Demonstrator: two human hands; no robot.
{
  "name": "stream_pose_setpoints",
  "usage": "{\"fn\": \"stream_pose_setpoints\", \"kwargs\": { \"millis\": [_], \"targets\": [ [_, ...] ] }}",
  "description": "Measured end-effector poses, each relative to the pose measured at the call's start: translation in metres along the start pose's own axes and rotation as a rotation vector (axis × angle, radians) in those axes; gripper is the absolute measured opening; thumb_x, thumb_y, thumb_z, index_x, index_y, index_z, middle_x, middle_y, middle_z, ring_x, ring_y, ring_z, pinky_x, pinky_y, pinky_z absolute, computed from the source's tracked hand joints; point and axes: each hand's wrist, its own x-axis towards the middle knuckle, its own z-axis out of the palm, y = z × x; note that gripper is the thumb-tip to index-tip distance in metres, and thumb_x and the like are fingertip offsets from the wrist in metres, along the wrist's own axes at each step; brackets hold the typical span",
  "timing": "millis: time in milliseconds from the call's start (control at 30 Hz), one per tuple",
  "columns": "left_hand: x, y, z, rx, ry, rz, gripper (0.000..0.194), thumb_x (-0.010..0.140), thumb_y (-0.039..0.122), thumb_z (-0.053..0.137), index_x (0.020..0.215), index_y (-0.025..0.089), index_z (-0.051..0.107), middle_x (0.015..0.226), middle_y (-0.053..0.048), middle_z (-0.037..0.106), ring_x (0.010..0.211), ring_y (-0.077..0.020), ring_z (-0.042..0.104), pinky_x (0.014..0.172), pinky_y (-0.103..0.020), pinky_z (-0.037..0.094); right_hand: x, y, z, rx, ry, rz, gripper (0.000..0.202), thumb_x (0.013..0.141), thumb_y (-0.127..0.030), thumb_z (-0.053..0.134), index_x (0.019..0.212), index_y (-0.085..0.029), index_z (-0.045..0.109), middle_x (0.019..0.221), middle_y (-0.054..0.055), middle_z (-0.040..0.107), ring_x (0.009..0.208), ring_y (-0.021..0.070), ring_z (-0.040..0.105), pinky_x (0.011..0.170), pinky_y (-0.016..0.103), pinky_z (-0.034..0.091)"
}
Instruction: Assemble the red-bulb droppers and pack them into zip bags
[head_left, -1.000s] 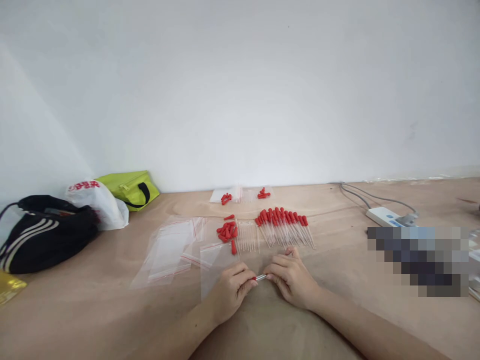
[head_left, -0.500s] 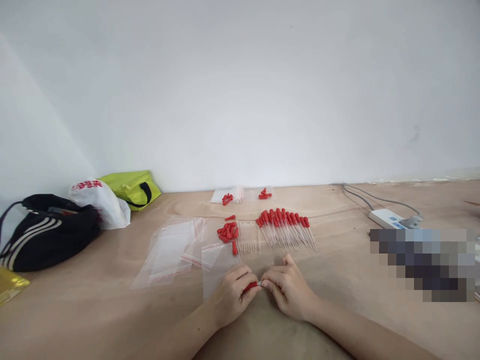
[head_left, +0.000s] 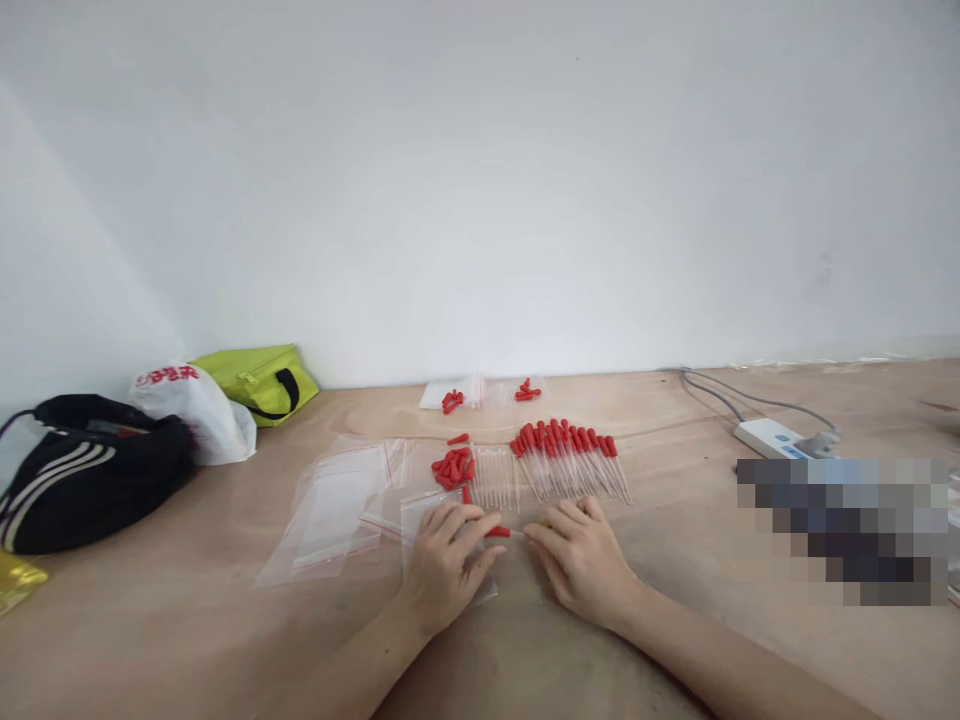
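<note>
The dropper (head_left: 500, 533) is located in the lower centre of the frame, between my two hands. My right hand (head_left: 583, 562) has its fingers curled and pressed together, pinching the tube of the dropper at the fingertips. My left hand (head_left: 448, 562) is partly open: the fingers are bent, and the thumb stands apart from the index finger, below the red bulb of the dropper. The left fingers lie at the bulb; I cannot tell whether they press on it. The dropper's long axis runs almost level across the frame, with the bulb toward the left and the tube toward the right. The bulb's left end is hidden behind my left fingers, the tube's far end is hidden by my right hand, and the short length between is faint. A clear bag (head_left: 484, 593) lies partly covered by my left hand. Above the hands, near the centre, are the loose red bulbs (head_left: 453, 467), the bare tubes (head_left: 495, 478) and, to their right, the finished droppers (head_left: 574, 455), bulbs uppermost. Flat zip bags (head_left: 337, 510) overlap left of centre; their number is hard to make out. At the right, a pixelated patch obscures the area below the power strip (head_left: 766, 436).
</note>
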Motion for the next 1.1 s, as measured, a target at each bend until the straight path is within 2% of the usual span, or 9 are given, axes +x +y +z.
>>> {"fn": "stream_pose_setpoints", "kwargs": {
  "millis": [100,233,367,467,567,733,833,967,1100],
  "targets": [
    [-0.002,-0.007,0.003,0.042,0.014,-0.163,0.021,0.079,0.025,0.052,0.099,0.019,0.052,0.088,-0.006,0.057,0.083,-0.022,0.053,0.073,-0.036,0.042,0.006,0.02,0.004,-0.019,0.117,0.249,0.021,0.081,-0.018,0.042,0.082,-0.019,0.063,0.072,0.003,0.063,0.07,0.0147,0.05,0.065,0.029,0.021],
    [-0.003,-0.012,0.005,0.017,-0.089,-0.337,0.014,0.075,0.022,0.054,0.087,0.019,0.05,0.083,-0.004,0.055,0.081,-0.0226,0.053,0.071,-0.037,0.043,0.019,0.054,0.005,-0.1,0.225,0.676,0.023,0.08,-0.025,0.042,0.083,-0.019,0.064,0.081,0.005,0.066,0.079,0.0185,0.055,0.07,0.031,0.024],
    [-0.002,-0.013,0.006,0.003,-0.119,-0.399,0.008,0.075,0.023,0.053,0.078,0.019,0.048,0.08,-0.003,0.053,0.079,-0.0217,0.052,0.069,-0.036,0.043,0.025,0.075,0.006,-0.177,0.151,0.9,0.025,0.079,-0.027,0.042,0.086,-0.02,0.065,0.083,0.006,0.067,0.079,0.0208,0.057,0.071,0.033,0.024],
    [-0.001,-0.013,0.005,-0.002,-0.118,-0.418,0.008,0.076,0.025,0.053,0.075,0.019,0.047,0.078,-0.002,0.052,0.077,-0.021,0.051,0.068,-0.034,0.042,0.024,0.081,0.008,-0.224,0.085,0.91,0.025,0.077,-0.029,0.044,0.086,-0.02,0.065,0.08,0.007,0.067,0.079,0.0219,0.056,0.07,0.033,0.025],
    [-0.001,-0.011,0.003,-0.008,-0.149,-0.394,0.009,0.076,0.027,0.053,0.078,0.019,0.049,0.08,-0.003,0.053,0.079,-0.0207,0.051,0.07,-0.034,0.042,0.023,0.08,0.009,-0.239,0.111,0.864,0.023,0.077,-0.031,0.046,0.085,-0.019,0.064,0.08,0.005,0.067,0.078,0.0209,0.056,0.068,0.032,0.024],
    [-0.001,-0.008,0.0,0.093,-0.204,-0.426,0.028,0.068,0.042,0.063,0.076,0.019,0.05,0.082,-0.003,0.054,0.08,-0.023,0.052,0.071,-0.036,0.041,0.032,0.055,0.013,-0.219,0.133,0.643,0.024,0.079,-0.031,0.045,0.067,-0.02,0.063,0.069,0.002,0.065,0.072,0.0168,0.055,0.069,0.032,0.022],
    [0.001,-0.009,0.002,0.141,-0.217,-0.438,0.026,0.073,0.042,0.058,0.081,0.018,0.051,0.083,-0.004,0.056,0.08,-0.0236,0.053,0.071,-0.037,0.041,0.044,0.03,0.021,-0.229,0.024,0.538,0.028,0.079,-0.032,0.045,0.062,-0.019,0.062,0.07,0.004,0.066,0.072,0.0171,0.054,0.071,0.033,0.021],
    [0.003,-0.015,0.005,0.145,-0.238,-0.367,0.021,0.084,0.031,0.043,0.099,0.018,0.053,0.086,-0.006,0.056,0.083,-0.0231,0.053,0.073,-0.037,0.041,0.062,0.009,0.03,-0.242,-0.149,0.574,0.024,0.078,-0.031,0.046,0.07,-0.017,0.063,0.076,0.008,0.067,0.076,0.0202,0.056,0.072,0.035,0.021],
    [0.003,-0.02,0.007,0.115,-0.247,-0.34,0.019,0.086,0.026,0.039,0.089,0.018,0.055,0.084,-0.006,0.053,0.081,-0.0222,0.052,0.071,-0.035,0.042,0.076,0.004,0.034,-0.28,-0.284,0.615,0.023,0.077,-0.026,0.046,0.074,-0.014,0.065,0.076,0.012,0.067,0.074,0.0217,0.057,0.074,0.036,0.022]
  ]
}}
